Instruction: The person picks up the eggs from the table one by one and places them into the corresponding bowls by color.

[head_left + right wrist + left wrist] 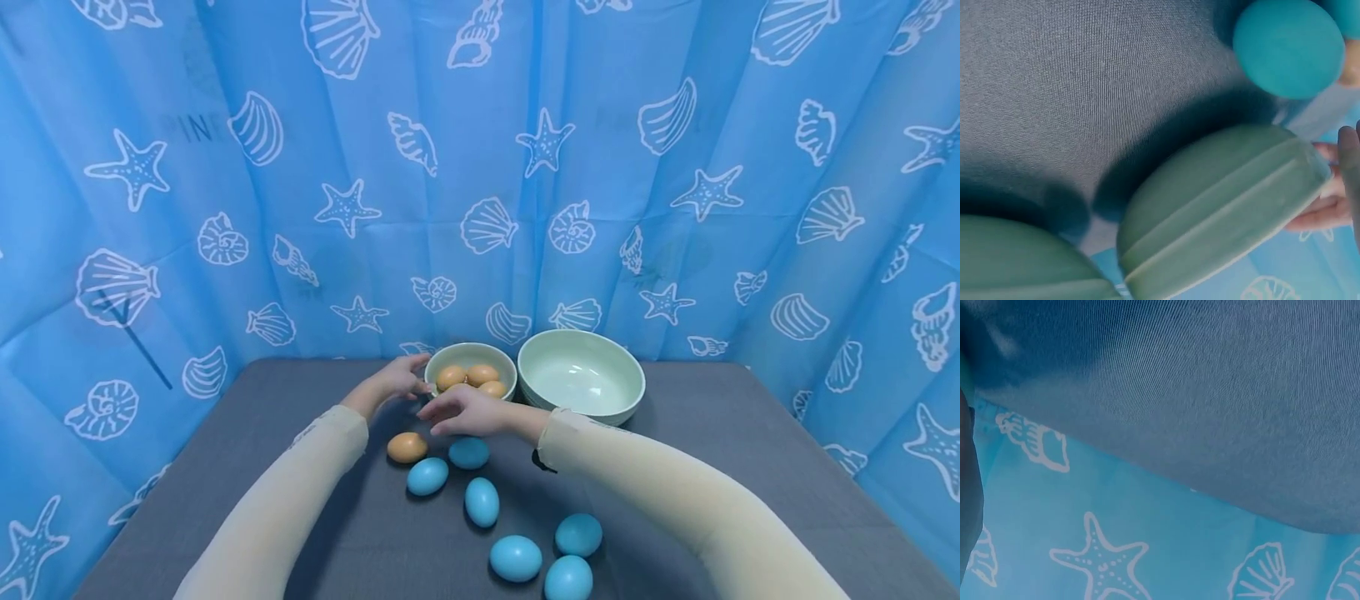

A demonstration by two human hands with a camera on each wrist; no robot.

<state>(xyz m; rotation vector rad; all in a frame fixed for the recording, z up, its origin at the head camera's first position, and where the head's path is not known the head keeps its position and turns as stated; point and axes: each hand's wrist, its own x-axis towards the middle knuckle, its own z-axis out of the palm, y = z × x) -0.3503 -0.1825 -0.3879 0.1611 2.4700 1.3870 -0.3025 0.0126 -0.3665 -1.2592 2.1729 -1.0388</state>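
In the head view, a small pale green bowl (471, 348) holds several brown eggs (482, 375). My left hand (396, 381) is at the bowl's left side, fingers extended beside its rim; I cannot tell whether they touch it. In front of the bowl, my right hand (471, 411) reaches leftward with loosely bent fingers, and no object shows in it. Just below the hands lies a single brown egg (407, 447), close to a blue egg (427, 477). The right wrist view shows the bowl's ribbed outer wall (1210, 206) and the left hand's fingers (1325, 209) at its far end.
A larger pale green bowl (581, 375) stands right of the small one. Several more blue eggs, such as this egg (515, 558), lie on the grey tablecloth (675, 442) between the forearms. A blue shell-patterned curtain (450, 183) hangs behind the table.
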